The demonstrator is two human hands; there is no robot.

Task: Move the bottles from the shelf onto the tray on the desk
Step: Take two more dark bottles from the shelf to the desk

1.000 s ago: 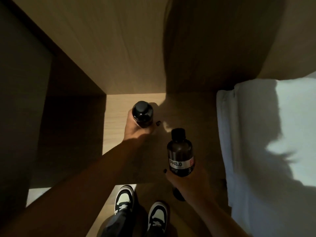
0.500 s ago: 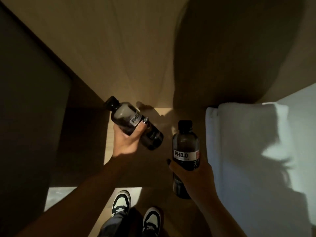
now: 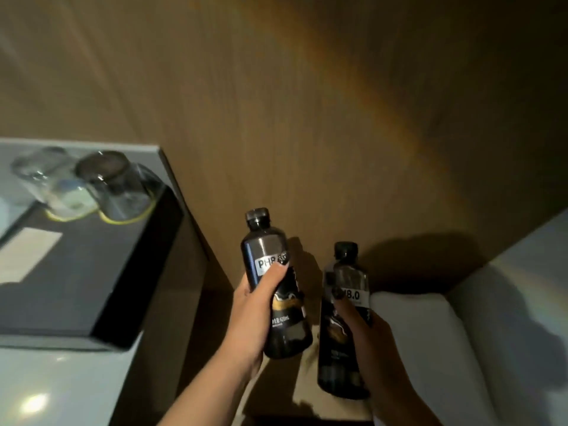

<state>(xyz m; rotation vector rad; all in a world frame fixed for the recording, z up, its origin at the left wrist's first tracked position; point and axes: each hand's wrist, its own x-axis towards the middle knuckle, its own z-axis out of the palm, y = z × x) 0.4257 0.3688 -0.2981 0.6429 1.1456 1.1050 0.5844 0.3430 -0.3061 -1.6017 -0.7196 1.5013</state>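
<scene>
While both arms reach forward | left hand [image 3: 255,305] holds bottle [image 3: 273,290] | right hand [image 3: 365,336] holds second bottle [image 3: 344,321]

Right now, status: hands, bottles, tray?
Left hand grips a bottle; right hand grips the other bottle. Both short of the tray. Two glasses at its far end.

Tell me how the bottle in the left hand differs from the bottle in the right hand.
The left-hand bottle is held higher and leans slightly left; the right-hand bottle sits lower and stands almost upright. The left hand grips its bottle from the left side, leaving the base showing, while the right hand wraps its bottle from the right. Both are dark, black-capped bottles with a white PH8.0 label.
</scene>
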